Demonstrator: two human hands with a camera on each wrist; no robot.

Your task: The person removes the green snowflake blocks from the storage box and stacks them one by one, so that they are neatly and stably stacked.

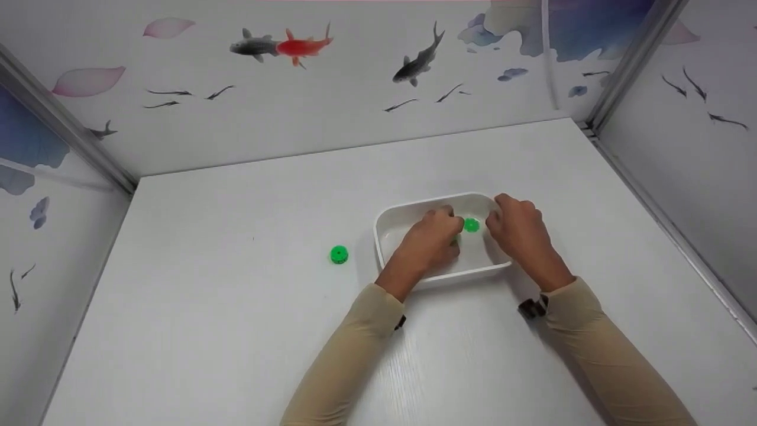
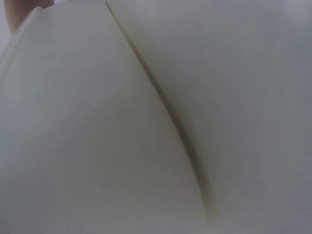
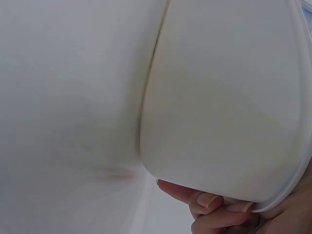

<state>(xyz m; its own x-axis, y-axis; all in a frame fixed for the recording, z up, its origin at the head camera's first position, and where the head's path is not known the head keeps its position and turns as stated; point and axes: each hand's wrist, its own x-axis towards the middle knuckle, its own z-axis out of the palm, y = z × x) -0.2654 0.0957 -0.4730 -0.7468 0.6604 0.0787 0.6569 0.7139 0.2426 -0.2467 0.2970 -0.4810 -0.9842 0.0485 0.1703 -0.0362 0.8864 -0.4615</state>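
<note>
A white rectangular tray with rounded corners stands on the table. My left hand reaches down into it with bent fingers. Between its thumb and forefinger a bit of a green piece shows, mostly covered by the hand. Just beyond the fingertips, a green scalloped piece lies on the tray's floor. My right hand grips the tray's right end at the rim; in the right wrist view its fingers curl against the outside of the wall. The left wrist view shows mainly the tray's outer side.
To the left of the tray, a round green ridged piece sits on the white table. Panels with painted fish and petals rise at the back and both sides, joined by metal posts.
</note>
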